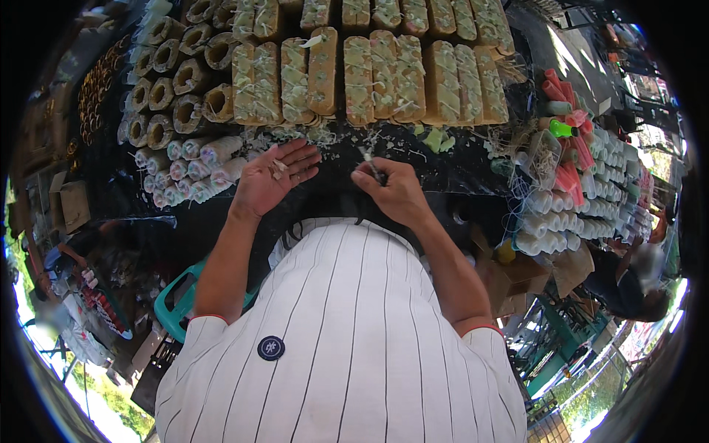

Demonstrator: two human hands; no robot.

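The left hand [272, 181] is turned palm up, its fingers [300, 156] stretched and slightly parted toward the right hand [399, 190]; that hand curls inward, thumb [367, 182] pointing back at the left fingertips, the two well apart; behind each hand a bare forearm, left [233, 251] and right [447, 255], slants outward.

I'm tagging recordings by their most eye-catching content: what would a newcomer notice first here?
Probably the rows of tan rectangular blocks with pale streaks across the top, with thick-walled tan hollow tubes to their left. The white pinstriped shirt fills the lower middle. Between blocks and shirt, the left hand is palm up with small pale pieces on it, and the right hand holds a thin pale-tipped object.
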